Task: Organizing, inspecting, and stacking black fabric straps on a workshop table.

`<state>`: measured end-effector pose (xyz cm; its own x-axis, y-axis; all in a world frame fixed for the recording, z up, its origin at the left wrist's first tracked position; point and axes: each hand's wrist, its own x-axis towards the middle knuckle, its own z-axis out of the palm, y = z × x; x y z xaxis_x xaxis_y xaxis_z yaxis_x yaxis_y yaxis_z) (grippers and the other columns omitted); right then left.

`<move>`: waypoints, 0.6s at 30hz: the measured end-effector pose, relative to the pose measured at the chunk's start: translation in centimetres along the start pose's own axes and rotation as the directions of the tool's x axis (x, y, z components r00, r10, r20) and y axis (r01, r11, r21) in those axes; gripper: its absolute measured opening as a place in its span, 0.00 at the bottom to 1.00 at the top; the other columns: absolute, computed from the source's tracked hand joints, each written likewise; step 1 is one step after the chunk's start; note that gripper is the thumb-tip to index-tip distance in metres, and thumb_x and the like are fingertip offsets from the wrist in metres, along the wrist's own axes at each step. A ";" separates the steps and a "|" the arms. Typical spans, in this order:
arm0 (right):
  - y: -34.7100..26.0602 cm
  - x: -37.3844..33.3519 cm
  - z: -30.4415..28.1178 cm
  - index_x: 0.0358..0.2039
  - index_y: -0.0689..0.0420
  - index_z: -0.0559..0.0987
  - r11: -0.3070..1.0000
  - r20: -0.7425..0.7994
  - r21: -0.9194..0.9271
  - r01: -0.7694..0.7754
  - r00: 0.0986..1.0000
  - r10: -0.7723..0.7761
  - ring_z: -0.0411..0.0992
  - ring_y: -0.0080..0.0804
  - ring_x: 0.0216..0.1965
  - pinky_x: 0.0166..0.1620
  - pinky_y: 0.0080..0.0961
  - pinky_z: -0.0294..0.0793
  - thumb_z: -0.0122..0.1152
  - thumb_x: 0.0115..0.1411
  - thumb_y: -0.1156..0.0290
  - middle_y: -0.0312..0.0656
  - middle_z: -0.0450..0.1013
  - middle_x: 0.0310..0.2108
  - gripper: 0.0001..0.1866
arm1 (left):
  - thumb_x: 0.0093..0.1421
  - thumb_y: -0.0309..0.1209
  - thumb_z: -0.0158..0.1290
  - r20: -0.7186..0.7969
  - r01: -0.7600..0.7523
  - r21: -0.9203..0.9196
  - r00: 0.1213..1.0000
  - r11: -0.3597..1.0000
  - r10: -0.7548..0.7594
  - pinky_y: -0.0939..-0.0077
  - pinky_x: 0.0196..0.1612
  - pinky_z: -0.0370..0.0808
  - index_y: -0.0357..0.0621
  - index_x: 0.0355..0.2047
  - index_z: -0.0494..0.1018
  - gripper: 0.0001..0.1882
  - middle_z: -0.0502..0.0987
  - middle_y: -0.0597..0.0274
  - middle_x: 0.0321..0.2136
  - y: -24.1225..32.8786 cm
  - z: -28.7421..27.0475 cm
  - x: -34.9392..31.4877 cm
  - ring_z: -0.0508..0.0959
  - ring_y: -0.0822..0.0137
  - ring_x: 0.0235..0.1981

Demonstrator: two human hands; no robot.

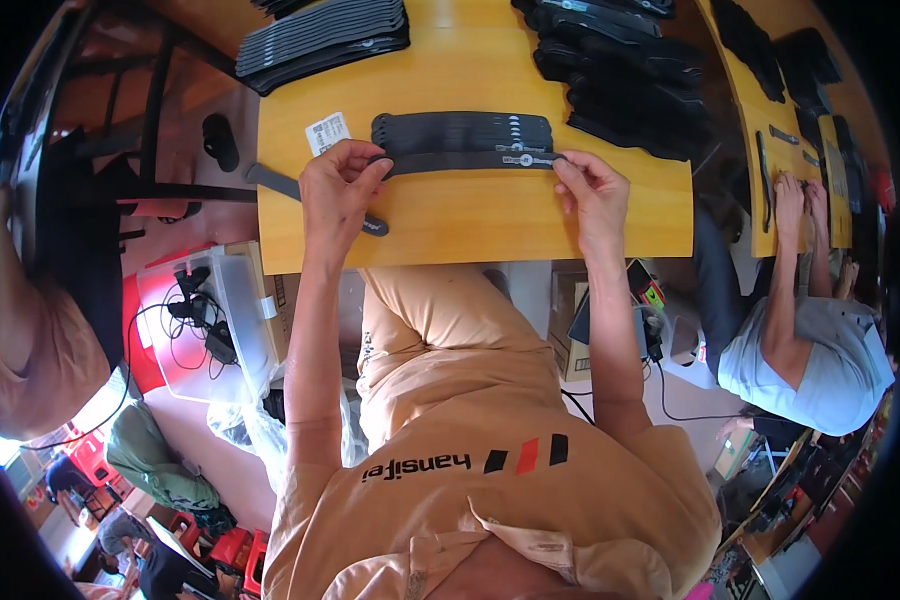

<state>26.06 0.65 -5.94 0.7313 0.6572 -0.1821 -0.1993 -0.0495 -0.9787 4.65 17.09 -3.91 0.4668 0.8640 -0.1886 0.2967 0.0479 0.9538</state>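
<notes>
A flat black strap (460, 162) with white print near its right end is stretched level between my two hands. My left hand (342, 185) pinches its left end with thumb and fingers, and my right hand (592, 190) pinches the right end. Just behind it lies a neat, overlapping row of like black straps (435, 130); whether the held strap touches them I cannot tell. Another black strap (276, 181) lies slantwise on the table, passing behind my left hand, its rounded end showing to the right of the wrist. A white printed label (327, 131) lies beyond my left hand.
On the wooden table (470, 225), a stack of black straps (322, 45) stands far left, and piles of black straps (620, 75) far right. A person (805, 340) works at a table on the right. A clear bin (205, 340) with cables stands below left.
</notes>
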 end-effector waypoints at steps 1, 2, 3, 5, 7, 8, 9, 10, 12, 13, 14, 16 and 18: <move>0.1 0.1 0.1 0.32 0.63 0.77 1.000 -0.007 -0.002 0.000 1.000 0.000 0.67 0.15 0.20 0.18 0.10 0.61 0.61 0.53 0.78 0.33 0.72 0.22 0.06 | 0.51 0.23 0.57 -0.050 -0.017 0.085 0.999 0.996 0.021 0.85 0.22 0.70 0.35 0.31 0.75 0.06 0.75 0.64 0.19 0.0 0.1 0.2 0.73 0.77 0.19; 0.1 0.3 0.2 0.32 0.62 0.77 1.000 -0.015 -0.024 0.016 1.000 -0.016 0.66 0.14 0.20 0.18 0.08 0.60 0.61 0.52 0.79 0.32 0.72 0.22 0.05 | 0.51 0.23 0.57 -0.043 -0.018 0.083 0.999 0.996 0.022 0.85 0.22 0.70 0.35 0.31 0.75 0.06 0.75 0.64 0.19 -0.1 0.3 0.4 0.73 0.77 0.19; 0.3 0.3 0.3 0.32 0.61 0.77 0.998 -0.022 -0.046 0.031 0.999 -0.032 0.66 0.13 0.19 0.18 0.07 0.59 0.61 0.52 0.80 0.32 0.71 0.22 0.06 | 0.50 0.23 0.57 -0.063 -0.021 0.096 0.998 0.995 0.027 0.84 0.22 0.70 0.35 0.30 0.75 0.07 0.74 0.64 0.19 -0.3 0.5 0.6 0.72 0.77 0.19; 0.7 0.5 0.2 0.31 0.61 0.77 0.997 -0.040 -0.062 0.053 0.998 -0.056 0.66 0.13 0.19 0.18 0.07 0.58 0.61 0.52 0.81 0.31 0.71 0.21 0.05 | 0.50 0.23 0.58 -0.077 -0.024 0.108 0.997 0.994 0.032 0.84 0.22 0.69 0.35 0.30 0.75 0.07 0.74 0.63 0.18 -0.8 0.7 1.0 0.71 0.77 0.18; 0.8 0.6 0.3 0.31 0.61 0.77 0.994 -0.055 -0.077 0.074 0.995 -0.078 0.65 0.12 0.18 0.17 0.07 0.58 0.61 0.52 0.81 0.31 0.71 0.21 0.05 | 0.49 0.24 0.58 -0.088 -0.035 0.148 0.995 0.988 0.049 0.83 0.24 0.70 0.34 0.29 0.75 0.07 0.74 0.63 0.18 -1.1 0.9 1.2 0.72 0.76 0.19; 0.7 0.6 0.4 0.30 0.62 0.77 0.993 -0.061 -0.101 0.064 0.996 -0.070 0.65 0.12 0.20 0.21 0.08 0.62 0.61 0.52 0.81 0.31 0.71 0.21 0.05 | 0.49 0.24 0.58 -0.084 -0.035 0.148 0.995 0.988 0.048 0.83 0.24 0.70 0.34 0.29 0.75 0.07 0.74 0.63 0.18 -1.2 1.0 1.2 0.72 0.76 0.19; 0.7 0.6 0.4 0.30 0.63 0.77 0.991 -0.067 -0.125 0.053 0.996 -0.062 0.65 0.12 0.21 0.24 0.09 0.66 0.60 0.52 0.81 0.31 0.70 0.21 0.04 | 0.48 0.24 0.59 -0.098 -0.041 0.172 0.993 0.984 0.058 0.82 0.25 0.70 0.34 0.29 0.75 0.07 0.74 0.63 0.18 -1.2 1.1 1.3 0.72 0.76 0.20; 0.8 0.7 0.5 0.30 0.63 0.77 0.991 -0.071 -0.124 0.051 0.996 -0.061 0.65 0.12 0.21 0.24 0.09 0.66 0.60 0.52 0.81 0.31 0.70 0.21 0.04 | 0.48 0.24 0.59 -0.112 -0.045 0.197 0.991 0.979 0.068 0.82 0.26 0.70 0.34 0.29 0.75 0.08 0.74 0.63 0.18 -1.2 1.2 1.3 0.72 0.76 0.20; 1.1 0.8 0.5 0.30 0.63 0.77 0.987 -0.076 -0.135 0.087 0.992 -0.098 0.65 0.13 0.21 0.24 0.09 0.66 0.60 0.52 0.81 0.31 0.70 0.21 0.04 | 0.48 0.24 0.59 -0.106 -0.035 0.212 0.993 0.977 0.059 0.82 0.26 0.70 0.34 0.29 0.75 0.08 0.74 0.63 0.18 -1.3 1.3 1.3 0.71 0.76 0.20; 1.2 0.9 0.5 0.30 0.63 0.77 0.987 -0.079 -0.135 0.086 0.992 -0.097 0.65 0.13 0.21 0.24 0.09 0.66 0.60 0.52 0.81 0.31 0.70 0.21 0.04 | 0.48 0.24 0.59 -0.105 -0.025 0.227 0.993 0.973 0.050 0.82 0.27 0.70 0.34 0.29 0.75 0.08 0.74 0.63 0.18 -1.4 1.3 1.4 0.71 0.76 0.20; 1.4 1.0 0.5 0.30 0.64 0.77 0.983 -0.085 -0.153 0.100 0.990 -0.114 0.65 0.13 0.21 0.24 0.09 0.66 0.60 0.52 0.81 0.31 0.70 0.21 0.04 | 0.48 0.24 0.59 -0.101 -0.026 0.228 0.994 0.973 0.050 0.82 0.27 0.70 0.34 0.29 0.75 0.08 0.74 0.63 0.18 -1.5 1.4 1.4 0.71 0.76 0.20; 1.6 1.0 0.5 0.30 0.64 0.77 0.979 -0.092 -0.173 0.112 0.987 -0.129 0.65 0.12 0.21 0.24 0.09 0.66 0.59 0.53 0.81 0.31 0.70 0.21 0.04 | 0.48 0.24 0.59 -0.132 -0.030 0.217 0.989 0.976 0.060 0.83 0.26 0.69 0.33 0.29 0.74 0.09 0.73 0.64 0.18 -1.6 1.6 1.4 0.71 0.76 0.20; 1.8 1.0 0.6 0.31 0.64 0.77 0.981 -0.093 -0.157 0.118 0.987 -0.133 0.65 0.12 0.20 0.24 0.09 0.66 0.59 0.53 0.81 0.31 0.71 0.21 0.04 | 0.48 0.24 0.59 -0.130 -0.030 0.203 0.990 0.979 0.057 0.84 0.26 0.69 0.33 0.29 0.73 0.09 0.73 0.64 0.18 -1.7 1.6 1.4 0.70 0.77 0.19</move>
<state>26.09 1.65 -7.83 0.8087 0.5854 -0.0582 -0.0073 -0.0889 -0.9960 6.12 17.47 -6.18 0.3707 0.9232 -0.1019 0.4453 -0.0804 0.8918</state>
